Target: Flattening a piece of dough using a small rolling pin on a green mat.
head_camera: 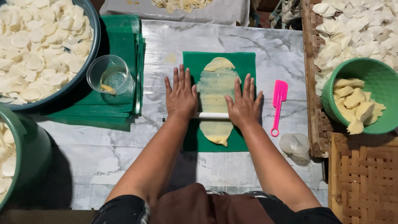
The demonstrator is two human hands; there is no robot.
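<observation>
Pale yellow dough strip, thin, ragged-edged, lies on green plastic sheet at centre of marble-patterned table; long axis runs 12 to 6 o'clock. White cylindrical roller crosses it, axis 9 to 3 o'clock. Left hand flat on roller's 9 o'clock end, fingers spread. Right hand flat on 3 o'clock end, fingers spread. Pink plastic spatula at 3 o'clock, handle toward 6. Clear cup at 9 o'clock.
</observation>
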